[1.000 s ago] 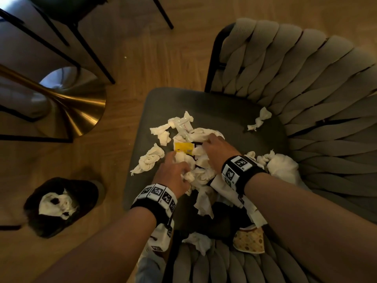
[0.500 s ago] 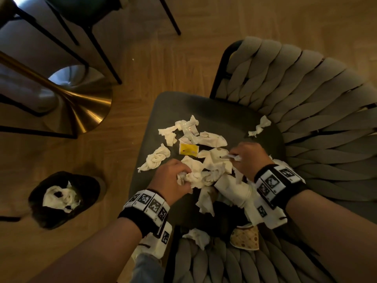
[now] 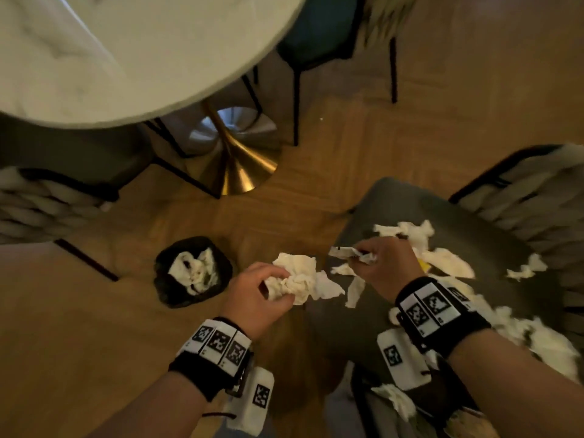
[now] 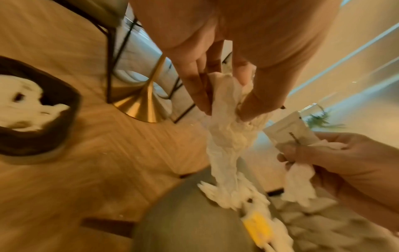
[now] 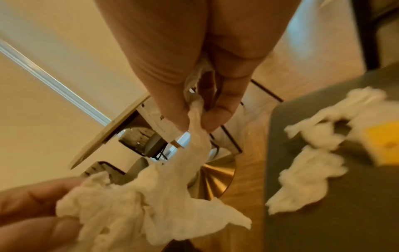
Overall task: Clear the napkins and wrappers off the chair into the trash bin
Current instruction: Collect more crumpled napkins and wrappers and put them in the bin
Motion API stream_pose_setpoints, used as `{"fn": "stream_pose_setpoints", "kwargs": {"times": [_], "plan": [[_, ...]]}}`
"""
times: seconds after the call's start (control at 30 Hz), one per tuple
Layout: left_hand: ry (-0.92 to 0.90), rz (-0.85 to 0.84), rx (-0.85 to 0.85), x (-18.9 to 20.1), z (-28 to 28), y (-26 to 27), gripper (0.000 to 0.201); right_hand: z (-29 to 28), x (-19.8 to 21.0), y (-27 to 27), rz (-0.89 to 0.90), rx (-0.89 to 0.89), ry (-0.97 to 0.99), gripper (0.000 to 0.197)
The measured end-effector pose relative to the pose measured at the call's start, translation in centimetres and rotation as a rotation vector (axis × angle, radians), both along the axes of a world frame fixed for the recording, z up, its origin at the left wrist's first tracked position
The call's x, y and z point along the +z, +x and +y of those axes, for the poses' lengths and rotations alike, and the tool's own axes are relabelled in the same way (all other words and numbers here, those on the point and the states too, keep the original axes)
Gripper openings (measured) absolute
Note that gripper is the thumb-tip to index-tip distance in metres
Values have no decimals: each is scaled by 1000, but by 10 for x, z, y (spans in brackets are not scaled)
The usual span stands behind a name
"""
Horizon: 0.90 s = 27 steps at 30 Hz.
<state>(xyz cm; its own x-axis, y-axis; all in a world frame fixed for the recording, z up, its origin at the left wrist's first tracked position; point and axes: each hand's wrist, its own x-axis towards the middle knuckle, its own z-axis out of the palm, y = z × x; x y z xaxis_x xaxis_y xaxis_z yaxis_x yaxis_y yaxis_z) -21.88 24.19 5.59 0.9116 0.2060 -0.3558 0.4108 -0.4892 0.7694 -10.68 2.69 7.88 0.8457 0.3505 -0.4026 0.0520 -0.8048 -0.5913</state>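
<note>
My left hand (image 3: 274, 286) grips a crumpled white napkin (image 3: 298, 279) in the air, between the grey chair seat (image 3: 474, 229) and the black trash bin (image 3: 164, 279). The bin stands on the floor to the left and holds white napkins. My right hand (image 3: 363, 258) pinches a white wrapper (image 3: 346, 252) and a napkin strip (image 3: 354, 289) over the seat's left edge. Several napkins (image 3: 445, 263) and a yellow wrapper (image 3: 425, 266) lie on the seat. The left wrist view shows my fingers (image 4: 194, 88) round the napkin (image 4: 226, 136); the right wrist view shows my thumb and finger pinching the strip (image 5: 196, 150).
A round white table (image 3: 126, 58) on a gold pedestal base (image 3: 243, 169) stands beyond the bin. A woven chair (image 3: 41, 203) is at the left and a teal chair (image 3: 319, 26) behind the table. The woven backrest (image 3: 537, 191) rises to the right of the seat. Wood floor surrounds the bin.
Both hands have lifted off the seat with paper in them and moved left, towards the bin. The head view has swung left, so the table and bin now show.
</note>
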Motion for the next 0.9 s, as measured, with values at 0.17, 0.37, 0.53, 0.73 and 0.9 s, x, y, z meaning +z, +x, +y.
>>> {"fn": "stream_pose_setpoints", "kwargs": {"times": [0.17,0.37,0.53,0.73,0.9], "plan": [[90,128,215,-46,144,-48,32,141,-46,-30,134,70,17,9],[118,263,395,-137,269,-68,28,264,-133,-56,292,19,24,11],[154,359,365,-218,315,-63,34,318,-197,-64,298,11,-4,14],[15,399,342,-255,330,-77,53,374,-269,-58,351,-141,-20,17],[18,386,372,-249,336,-110,29,410,-306,-67,496,-120,2,68]]}}
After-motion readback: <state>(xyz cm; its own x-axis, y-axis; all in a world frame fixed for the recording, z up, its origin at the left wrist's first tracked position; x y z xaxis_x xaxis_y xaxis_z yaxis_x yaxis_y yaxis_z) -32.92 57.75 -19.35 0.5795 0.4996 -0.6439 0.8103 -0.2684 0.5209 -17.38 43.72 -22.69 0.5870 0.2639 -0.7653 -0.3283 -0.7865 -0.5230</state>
